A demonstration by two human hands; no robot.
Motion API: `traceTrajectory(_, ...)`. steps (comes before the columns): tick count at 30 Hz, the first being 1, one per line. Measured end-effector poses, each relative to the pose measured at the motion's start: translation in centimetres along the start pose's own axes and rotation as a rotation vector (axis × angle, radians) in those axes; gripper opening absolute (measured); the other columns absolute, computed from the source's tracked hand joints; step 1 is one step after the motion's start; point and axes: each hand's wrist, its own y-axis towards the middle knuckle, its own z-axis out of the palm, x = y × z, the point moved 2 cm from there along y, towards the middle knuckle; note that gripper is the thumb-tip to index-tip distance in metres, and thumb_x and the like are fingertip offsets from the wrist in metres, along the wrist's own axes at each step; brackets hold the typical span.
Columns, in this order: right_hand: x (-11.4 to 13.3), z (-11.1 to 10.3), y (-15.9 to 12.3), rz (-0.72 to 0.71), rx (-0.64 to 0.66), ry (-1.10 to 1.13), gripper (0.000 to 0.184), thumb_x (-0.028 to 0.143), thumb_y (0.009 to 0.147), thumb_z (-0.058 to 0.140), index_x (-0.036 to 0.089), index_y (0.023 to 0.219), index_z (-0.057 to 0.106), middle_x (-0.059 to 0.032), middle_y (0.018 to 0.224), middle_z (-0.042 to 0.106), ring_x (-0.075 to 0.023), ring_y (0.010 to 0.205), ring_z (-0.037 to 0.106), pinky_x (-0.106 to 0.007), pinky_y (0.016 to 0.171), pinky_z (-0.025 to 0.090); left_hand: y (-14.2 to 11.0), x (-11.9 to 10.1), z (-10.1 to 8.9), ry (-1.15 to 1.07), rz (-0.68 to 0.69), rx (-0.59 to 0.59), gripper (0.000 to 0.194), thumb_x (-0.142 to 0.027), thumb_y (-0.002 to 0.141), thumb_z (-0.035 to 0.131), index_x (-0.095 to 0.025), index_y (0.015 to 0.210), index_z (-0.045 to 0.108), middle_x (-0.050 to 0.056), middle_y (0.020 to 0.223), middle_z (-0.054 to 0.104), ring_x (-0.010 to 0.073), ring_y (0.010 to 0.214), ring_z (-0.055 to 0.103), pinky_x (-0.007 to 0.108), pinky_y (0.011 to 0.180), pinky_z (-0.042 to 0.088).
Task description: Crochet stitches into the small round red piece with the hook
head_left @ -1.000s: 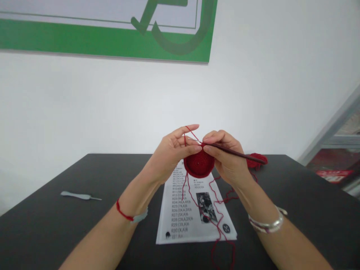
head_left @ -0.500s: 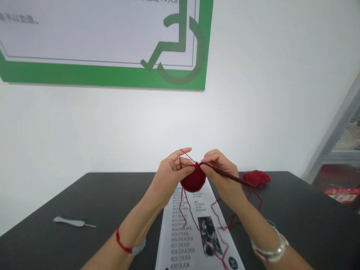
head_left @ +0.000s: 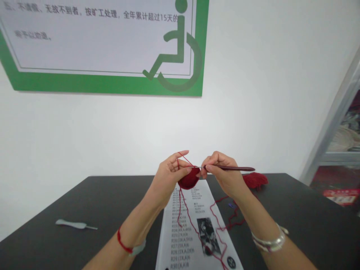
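The red crochet piece (head_left: pixel 189 180) is held up between the hands, above the far end of the printed sheet (head_left: pixel 180 243) on the worktop (head_left: pixel 120 206), its top edge pinched by the left hand (head_left: pixel 169 175), the nearer one. The right hand (head_left: pixel 223 173) grips the crochet hook (head_left: pixel 234 168), whose long axis runs nearly level left to right, its thin shank pointing left along that top edge, beneath the yarn strand (head_left: pixel 186 159) slanting from the left index finger.

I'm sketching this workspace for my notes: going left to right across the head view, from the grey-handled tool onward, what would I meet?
Grey-handled tool, left hand, red crocheted piece, right hand, red yarn bundle, grey shelf frame.
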Motion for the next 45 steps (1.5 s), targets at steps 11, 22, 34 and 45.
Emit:
traceTrajectory(11,0.5,0.0,-0.5,-0.03,-0.023,-0.218,0.013,0.012,0.081,0.063,0.021,0.073,0.059,0.0022,0.067,0.063,-0.0128,0.066,0.062,-0.025,0.055,0.046,0.4,0.3,-0.2,0.033,0.03,-0.041,0.051,-0.014,0.069,0.071,-0.009,0.117,0.054,-0.004,0.067,0.064,0.0067,0.055,0.053,0.019,0.052,0.039)
traceTrajectory(22,1.4,1.9,-1.2,-0.348,-0.012,-0.801,0.017,0.006,0.081,0.051,0.022,0.076,0.048,0.0037,0.068,0.056,-0.0096,0.057,0.051,-0.021,0.053,0.042,0.0,0.1,0.3,0.095,0.063,-0.158,0.055,-0.014,0.068,0.069,-0.008,0.119,0.052,-0.004,0.065,0.063,0.0086,0.057,0.056,0.02,0.054,0.043)
traceTrajectory(34,0.3,3.1,-1.7,-0.519,-0.084,-0.874,0.017,0.006,0.086,0.049,0.023,0.086,0.048,0.0009,0.076,0.059,-0.0111,0.064,0.057,-0.022,0.059,0.048,0.1,0.1,0.0,0.175,0.174,-0.221,0.056,-0.014,0.072,0.068,-0.007,0.124,0.051,-0.003,0.066,0.066,0.0098,0.061,0.059,0.023,0.064,0.047)
traceTrajectory(45,0.1,1.9,-1.0,-0.758,0.241,-0.939,0.018,0.004,0.089,0.05,0.02,0.095,0.053,-0.0043,0.084,0.06,-0.0145,0.073,0.055,-0.025,0.061,0.05,0.5,0.5,-0.8,-0.13,-0.187,0.107,0.066,-0.013,0.065,0.078,-0.007,0.126,0.053,-0.003,0.065,0.064,0.0051,0.054,0.052,0.019,0.057,0.038)
